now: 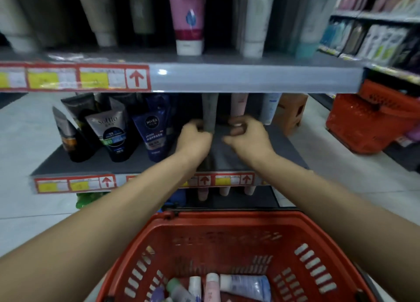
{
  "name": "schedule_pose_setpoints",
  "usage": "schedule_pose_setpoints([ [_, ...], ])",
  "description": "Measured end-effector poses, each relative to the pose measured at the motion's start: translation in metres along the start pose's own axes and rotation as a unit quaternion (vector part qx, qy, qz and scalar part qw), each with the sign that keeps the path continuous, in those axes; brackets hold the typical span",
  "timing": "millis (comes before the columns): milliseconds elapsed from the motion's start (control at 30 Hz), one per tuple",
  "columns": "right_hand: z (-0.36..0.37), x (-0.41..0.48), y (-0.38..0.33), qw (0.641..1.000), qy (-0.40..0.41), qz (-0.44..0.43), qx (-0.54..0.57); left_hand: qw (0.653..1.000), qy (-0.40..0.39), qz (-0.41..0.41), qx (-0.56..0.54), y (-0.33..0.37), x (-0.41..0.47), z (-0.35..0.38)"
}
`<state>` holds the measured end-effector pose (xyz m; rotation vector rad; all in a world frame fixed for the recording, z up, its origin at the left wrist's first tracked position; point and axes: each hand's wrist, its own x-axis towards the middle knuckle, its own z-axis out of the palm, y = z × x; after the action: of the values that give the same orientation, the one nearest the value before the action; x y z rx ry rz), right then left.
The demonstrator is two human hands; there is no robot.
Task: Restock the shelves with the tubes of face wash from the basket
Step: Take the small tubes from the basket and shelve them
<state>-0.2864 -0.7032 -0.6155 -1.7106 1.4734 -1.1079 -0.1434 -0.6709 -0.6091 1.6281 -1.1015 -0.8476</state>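
Left hand (193,140) grips the lower end of the grey tube (210,111), which stands upright on the middle shelf (91,165). Right hand (246,138) is curled at the foot of the pink tube (239,104); hold or mere touch, cannot tell.

Risk: if let go off-balance on its narrow cap, the grey tube likely topples into the pink tube just beside it. More tubes lie in the basket (227,217).
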Motion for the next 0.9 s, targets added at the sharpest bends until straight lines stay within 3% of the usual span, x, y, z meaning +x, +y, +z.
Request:
schedule_pose_setpoints([
  [267,-0.072,-0.113,-0.023,0.993,-0.091,-0.044,-0.062,0.997,-0.070,0.038,-0.016,0.008,-0.100,-0.038],
  [533,-0.098,-0.187,0.010,0.973,-0.193,-0.038,-0.121,0.988,-0.145,0.020,0.038,-0.040,-0.162,-0.057],
  [767,-0.094,-0.213,0.047,0.910,-0.253,-0.096,-0.313,0.962,-0.236,-0.003,0.138,-0.123,-0.170,-0.035],
  [900,-0.098,-0.228,0.067,0.865,-0.300,-0.141,-0.376,0.913,-0.314,0.000,0.261,-0.181,-0.164,-0.023],
])
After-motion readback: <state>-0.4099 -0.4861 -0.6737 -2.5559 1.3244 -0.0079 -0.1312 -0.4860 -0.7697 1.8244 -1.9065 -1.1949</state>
